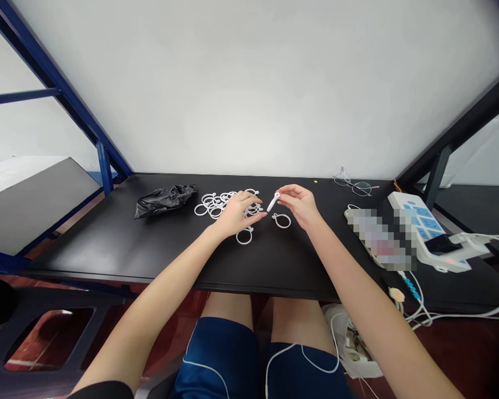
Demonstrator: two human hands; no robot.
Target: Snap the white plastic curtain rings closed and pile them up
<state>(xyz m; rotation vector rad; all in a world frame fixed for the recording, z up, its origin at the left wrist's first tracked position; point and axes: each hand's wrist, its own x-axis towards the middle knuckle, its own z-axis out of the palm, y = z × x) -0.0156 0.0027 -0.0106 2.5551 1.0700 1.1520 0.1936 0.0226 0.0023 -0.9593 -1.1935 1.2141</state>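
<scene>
My right hand [300, 206] pinches a slim white plastic piece [271, 203] by its rounded upper end, between thumb and fingertips. The piece slants down to the left, and its lower tip comes close to my left thumb. With thumb and fingers apart, my left hand [238, 215] hovers at the right side of a pile of white plastic rings [216, 206] with small knobs, hiding part of it. One loose ring [283, 221] lies below my right hand. Another ring [244, 236] lies just under my left hand, nearer the table edge.
A crumpled black plastic bag [166, 199] lies left of the pile on the black table [158, 249]. Eyeglasses [360, 188] rest at the back right. A phone [378, 241], a white power strip [424, 227] and cables occupy the right side. Blue metal frame posts [103, 166] stand behind.
</scene>
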